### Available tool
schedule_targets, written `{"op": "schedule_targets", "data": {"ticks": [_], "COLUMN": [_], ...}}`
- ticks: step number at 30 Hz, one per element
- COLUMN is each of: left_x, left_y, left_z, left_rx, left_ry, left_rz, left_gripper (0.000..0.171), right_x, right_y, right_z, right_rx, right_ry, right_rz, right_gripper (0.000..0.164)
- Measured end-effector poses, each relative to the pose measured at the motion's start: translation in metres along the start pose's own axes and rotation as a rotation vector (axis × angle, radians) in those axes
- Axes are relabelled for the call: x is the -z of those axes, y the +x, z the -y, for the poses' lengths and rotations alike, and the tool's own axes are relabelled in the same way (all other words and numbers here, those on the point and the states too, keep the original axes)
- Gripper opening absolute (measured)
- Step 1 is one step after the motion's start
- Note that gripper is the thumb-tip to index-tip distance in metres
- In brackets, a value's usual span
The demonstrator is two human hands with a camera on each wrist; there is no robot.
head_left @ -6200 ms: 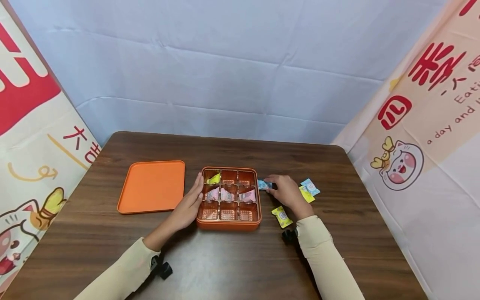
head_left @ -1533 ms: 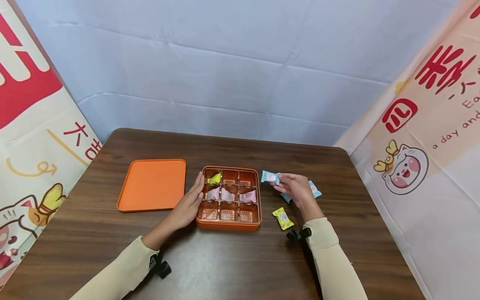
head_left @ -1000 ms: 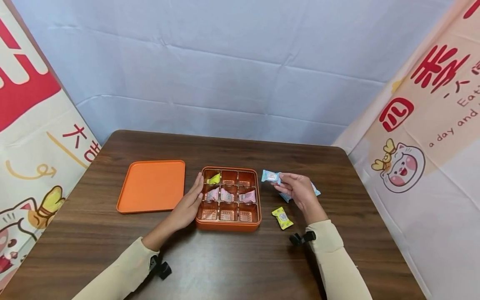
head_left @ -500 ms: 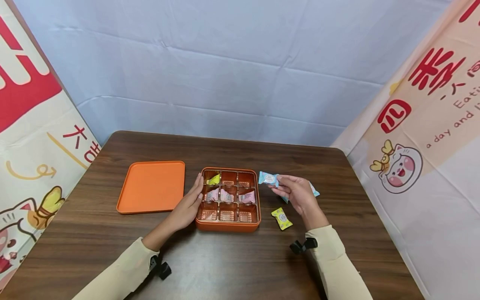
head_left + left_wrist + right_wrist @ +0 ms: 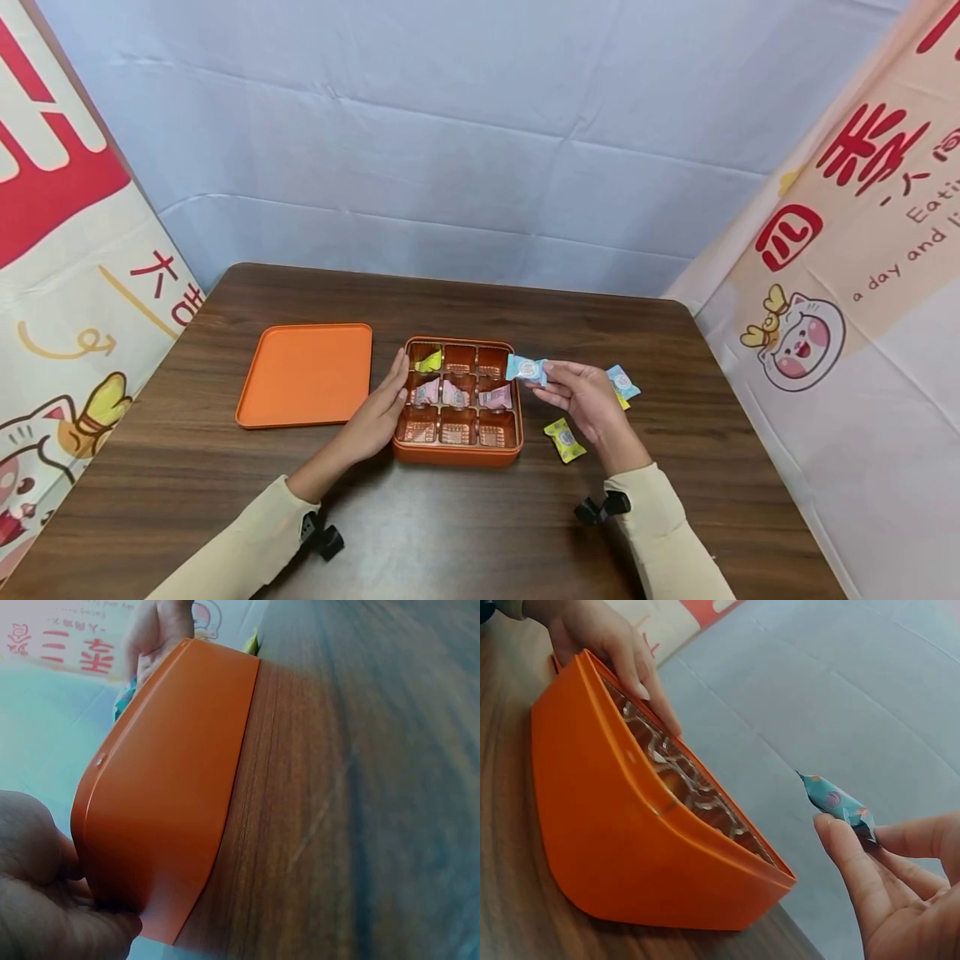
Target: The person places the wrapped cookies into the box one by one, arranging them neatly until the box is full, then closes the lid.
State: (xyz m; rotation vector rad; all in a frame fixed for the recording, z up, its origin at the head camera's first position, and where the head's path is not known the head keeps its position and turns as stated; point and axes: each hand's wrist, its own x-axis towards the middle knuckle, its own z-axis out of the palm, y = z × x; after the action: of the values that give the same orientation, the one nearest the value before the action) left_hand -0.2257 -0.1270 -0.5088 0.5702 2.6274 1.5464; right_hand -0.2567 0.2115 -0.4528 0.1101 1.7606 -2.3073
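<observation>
My right hand (image 5: pixel 592 400) pinches a blue wrapped candy (image 5: pixel 527 370) by one end, between thumb and fingers. In the head view the candy overlaps the right rim of the orange divided box (image 5: pixel 457 454); the right wrist view shows the candy (image 5: pixel 832 799) raised beside the box. My left hand (image 5: pixel 378 412) rests along the box's left side with fingers straight. Seen from the left wrist, that hand (image 5: pixel 45 892) touches the box's corner. A yellow-green candy (image 5: pixel 430 361) lies in the back left compartment. Pink candies (image 5: pixel 455 393) lie across the middle row.
An orange square lid (image 5: pixel 306 375) lies left of the box. Right of the box are a yellow candy (image 5: pixel 564 440) and, farther off, a blue candy (image 5: pixel 623 381) partly over another yellow one. The wooden table (image 5: pixel 450 533) meets a pale cloth backdrop (image 5: pixel 450 167).
Earlier my right hand was at a blue candy on the table beside the box. That hand has lifted a blue candy and moved left to the box's right rim. My left hand stays put.
</observation>
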Motion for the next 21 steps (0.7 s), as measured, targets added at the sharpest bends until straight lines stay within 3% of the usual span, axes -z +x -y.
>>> {"op": "schedule_targets", "data": {"ticks": [12,21], "left_x": [-0.001,0.0], "left_y": [0.0,0.0], "left_z": [0.001,0.001], "left_rx": [-0.011,-0.005], "left_ry": [0.003,0.005], "left_rz": [-0.001,0.001], "left_gripper": [0.059,0.059], "right_x": [-0.015,-0.028], "right_y": [-0.014,-0.018], "right_z": [-0.004,-0.012], "right_rx": [-0.06,-0.07], "right_ry": [-0.022,-0.026], "right_rz": [-0.016,0.002], "right_gripper": [0.014,0.017]}}
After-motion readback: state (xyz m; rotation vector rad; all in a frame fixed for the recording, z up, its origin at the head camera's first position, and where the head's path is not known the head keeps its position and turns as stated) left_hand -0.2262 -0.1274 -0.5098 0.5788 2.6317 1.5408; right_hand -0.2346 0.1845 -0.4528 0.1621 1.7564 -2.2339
